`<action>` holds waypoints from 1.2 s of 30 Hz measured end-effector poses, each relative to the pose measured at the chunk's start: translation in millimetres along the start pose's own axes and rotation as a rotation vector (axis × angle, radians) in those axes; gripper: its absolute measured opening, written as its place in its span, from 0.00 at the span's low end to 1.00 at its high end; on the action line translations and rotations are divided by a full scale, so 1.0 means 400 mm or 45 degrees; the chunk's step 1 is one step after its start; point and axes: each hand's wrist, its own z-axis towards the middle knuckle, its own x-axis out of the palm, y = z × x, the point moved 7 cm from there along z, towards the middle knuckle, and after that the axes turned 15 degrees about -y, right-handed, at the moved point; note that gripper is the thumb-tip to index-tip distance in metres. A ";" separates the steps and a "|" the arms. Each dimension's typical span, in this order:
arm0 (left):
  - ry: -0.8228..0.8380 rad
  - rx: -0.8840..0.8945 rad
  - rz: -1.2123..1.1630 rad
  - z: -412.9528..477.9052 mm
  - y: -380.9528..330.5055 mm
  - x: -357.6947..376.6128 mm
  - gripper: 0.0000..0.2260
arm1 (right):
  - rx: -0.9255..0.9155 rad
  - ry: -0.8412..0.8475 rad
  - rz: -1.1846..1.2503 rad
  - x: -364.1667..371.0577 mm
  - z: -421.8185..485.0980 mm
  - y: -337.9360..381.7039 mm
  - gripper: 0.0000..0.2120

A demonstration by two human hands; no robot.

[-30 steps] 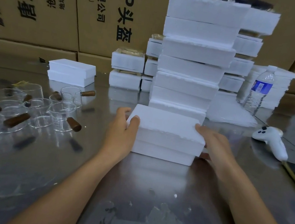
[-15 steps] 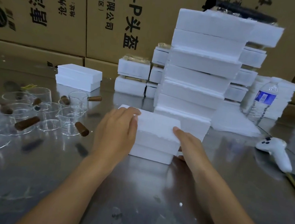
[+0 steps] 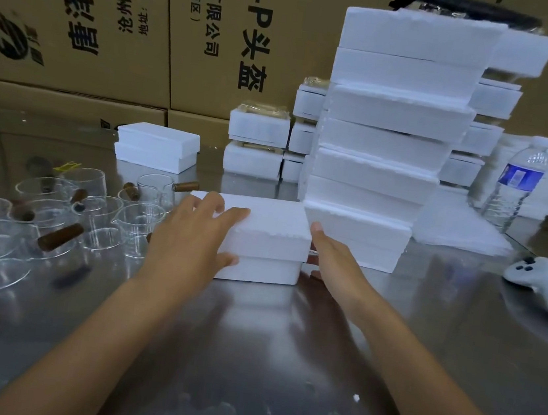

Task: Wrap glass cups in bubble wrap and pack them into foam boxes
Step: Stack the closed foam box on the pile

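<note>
Brown cardboard cartons [image 3: 82,11] printed in black with "有限公司", "(西区)" and "头盔" back the shiny steel desk [image 3: 247,359]. A tall stack of white foam boxes [image 3: 398,112] stands mid-desk. Just beside its base sits a closed white rectangular foam box [image 3: 272,238]. The left hand [image 3: 188,245] grips its left end, fingers over the lid. The right hand [image 3: 334,263] presses straight fingers against its right end. Clear glass cups with brown handles [image 3: 99,217] cluster at left.
</note>
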 end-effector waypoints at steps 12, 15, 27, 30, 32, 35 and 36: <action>0.038 -0.066 -0.024 0.051 0.067 0.019 0.26 | -0.118 -0.002 -0.084 0.050 0.040 -0.021 0.29; 0.044 -0.063 0.002 0.062 0.073 0.022 0.26 | -0.168 -0.095 -0.119 0.048 0.037 -0.027 0.22; 0.165 0.046 0.158 0.121 0.080 0.082 0.30 | -0.293 -0.144 -0.167 0.052 0.029 -0.039 0.18; 0.183 0.066 0.099 0.147 0.074 0.104 0.30 | -0.279 -0.174 -0.167 0.049 0.029 -0.043 0.17; 0.197 0.081 0.084 0.164 0.071 0.120 0.30 | -0.267 -0.173 -0.164 0.049 0.029 -0.044 0.17; 0.211 0.093 0.101 0.189 0.068 0.144 0.31 | -0.247 -0.196 -0.165 0.044 0.031 -0.044 0.17; 0.207 0.100 0.110 0.197 0.065 0.151 0.30 | -0.236 -0.203 -0.160 0.042 0.033 -0.046 0.18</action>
